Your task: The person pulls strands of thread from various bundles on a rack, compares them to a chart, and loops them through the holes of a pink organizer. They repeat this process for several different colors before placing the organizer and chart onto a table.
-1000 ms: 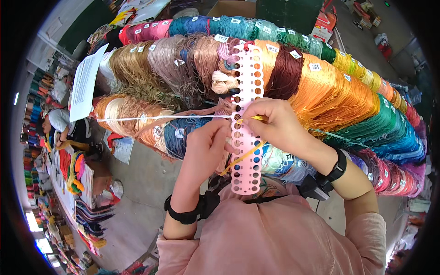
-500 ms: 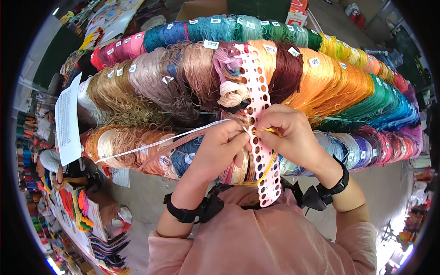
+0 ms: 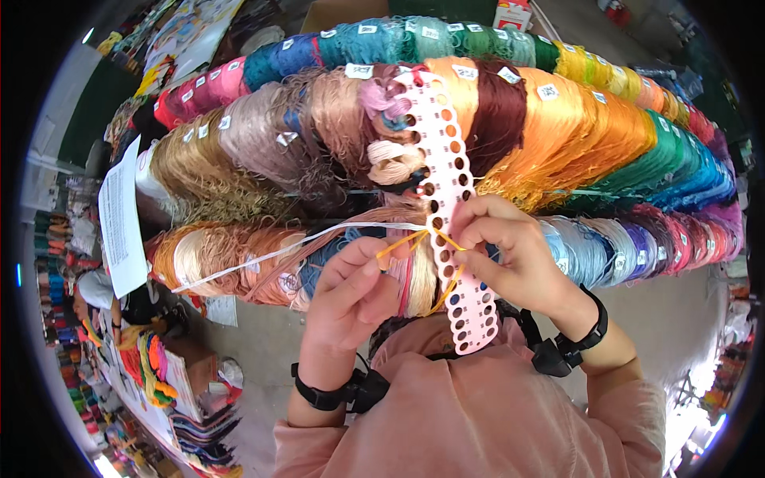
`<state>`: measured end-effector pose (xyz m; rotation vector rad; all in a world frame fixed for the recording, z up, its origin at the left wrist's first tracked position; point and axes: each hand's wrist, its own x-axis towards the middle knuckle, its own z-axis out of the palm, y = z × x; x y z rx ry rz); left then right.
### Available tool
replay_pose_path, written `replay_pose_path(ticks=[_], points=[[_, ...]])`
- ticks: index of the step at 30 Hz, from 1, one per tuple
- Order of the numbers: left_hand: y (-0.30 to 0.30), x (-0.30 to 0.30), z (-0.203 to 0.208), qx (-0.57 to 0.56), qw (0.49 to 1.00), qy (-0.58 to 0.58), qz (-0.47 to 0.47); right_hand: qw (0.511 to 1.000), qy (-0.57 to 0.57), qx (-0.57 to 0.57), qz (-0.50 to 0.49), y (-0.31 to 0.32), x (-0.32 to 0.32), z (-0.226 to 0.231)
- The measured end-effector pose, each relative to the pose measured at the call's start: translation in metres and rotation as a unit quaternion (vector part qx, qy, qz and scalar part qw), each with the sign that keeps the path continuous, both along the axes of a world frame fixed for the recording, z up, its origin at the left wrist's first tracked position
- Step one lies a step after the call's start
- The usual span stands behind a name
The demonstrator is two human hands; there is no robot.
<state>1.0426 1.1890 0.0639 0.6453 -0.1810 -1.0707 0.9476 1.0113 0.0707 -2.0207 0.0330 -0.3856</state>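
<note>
A long pale-pink thread card (image 3: 444, 159) with round holes along both edges stands upright before me. Yellow thread (image 3: 402, 243) runs across the card near a left-edge hole, an end to each side. My left hand (image 3: 351, 291), left of the card, pinches one end in its closed fingertips. On the other side my right hand (image 3: 506, 251) pinches the yellow thread close to the card's right edge. White thread (image 3: 275, 253) stretches left from that same spot, above brownish-pink strands (image 3: 319, 247). Higher on the card's left edge hang a cream thread bundle (image 3: 394, 162) and a purple one (image 3: 384, 99).
Rows of coloured thread hanks (image 3: 574, 147) with small white labels fill the space ahead. A printed paper sheet (image 3: 122, 223) hangs at their left end. To the lower left, a table (image 3: 131, 390) bears bright skeins; a person (image 3: 97, 288) is beyond it.
My left hand has drawn away from the card, down and left, pulling a yellow end with it. The right hand remains by the card's edge, holding yellow thread.
</note>
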Motion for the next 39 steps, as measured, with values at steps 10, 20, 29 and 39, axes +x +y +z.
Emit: replay_pose_path(ticks=[10,20,29,39], points=[[-0.026,-0.018,0.008,0.306,0.888,-0.328,-0.096,0.989,0.027,0.122,0.078,-0.008,0.002,-0.008],[0.246,0.015,0.034,0.236,0.866,-0.075,0.434,0.986,0.058,-0.089,0.129,0.002,0.013,0.008],[0.351,0.079,-0.019,0.632,0.655,-0.222,0.348,0.985,0.068,-0.157,0.019,0.034,0.005,0.009],[0.441,0.275,0.016,0.554,0.587,-0.320,0.497,0.958,0.144,-0.249,0.001,0.078,0.016,0.065]])
